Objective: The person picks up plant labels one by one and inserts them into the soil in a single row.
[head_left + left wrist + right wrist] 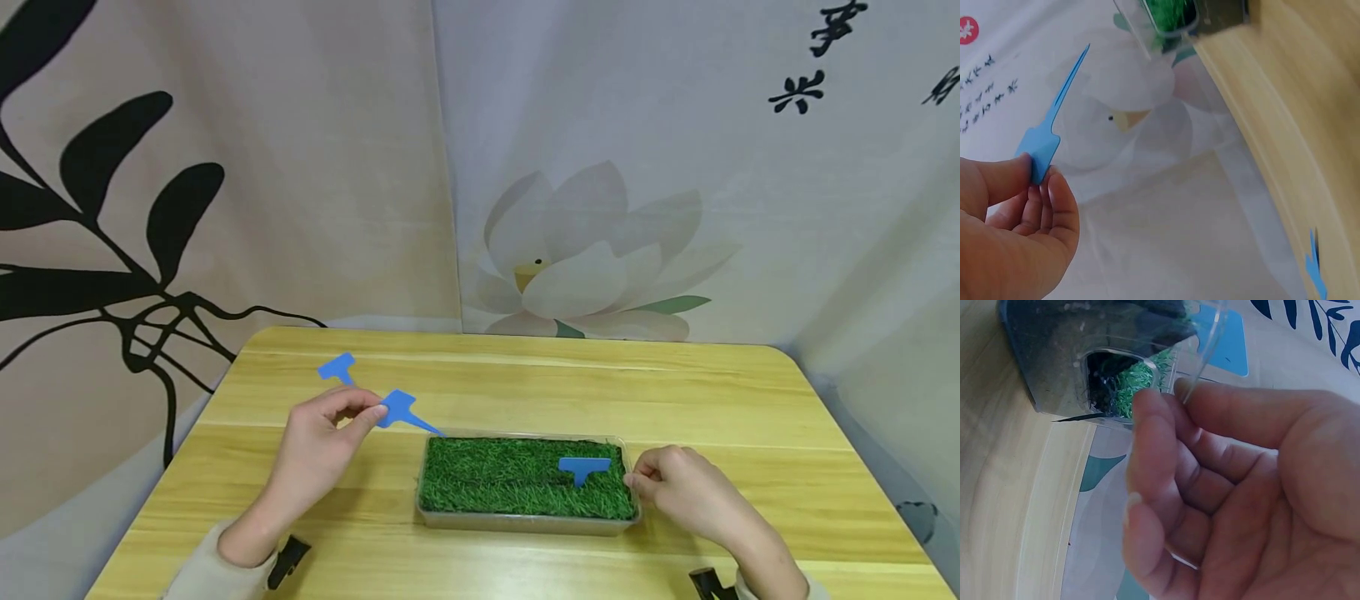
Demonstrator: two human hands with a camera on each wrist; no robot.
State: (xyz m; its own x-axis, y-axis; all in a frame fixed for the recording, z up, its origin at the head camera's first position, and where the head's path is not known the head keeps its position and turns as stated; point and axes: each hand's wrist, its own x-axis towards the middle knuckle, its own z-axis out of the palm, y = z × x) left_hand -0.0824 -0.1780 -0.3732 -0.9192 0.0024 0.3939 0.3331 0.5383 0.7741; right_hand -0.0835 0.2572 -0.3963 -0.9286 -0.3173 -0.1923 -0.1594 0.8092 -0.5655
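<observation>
Between thumb and fingers, my left hand [326,437] pinches a blue T-shaped tag [399,407] by its wide head; its thin spike points right, toward the clear box [525,523]. The left wrist view shows the tag [1041,147] with the thumb pressed on its head. Green artificial grass [495,475] fills the box, and another blue tag [583,465] stands upright in it near the right end. My right hand [693,496] holds the box's right end; in the right wrist view thumb and index finger pinch the clear rim [1200,369].
A third blue tag [337,367] lies on the wooden table [675,392] behind my left hand, partly hidden by it. Printed cloth [360,167] hangs behind the table's back edge.
</observation>
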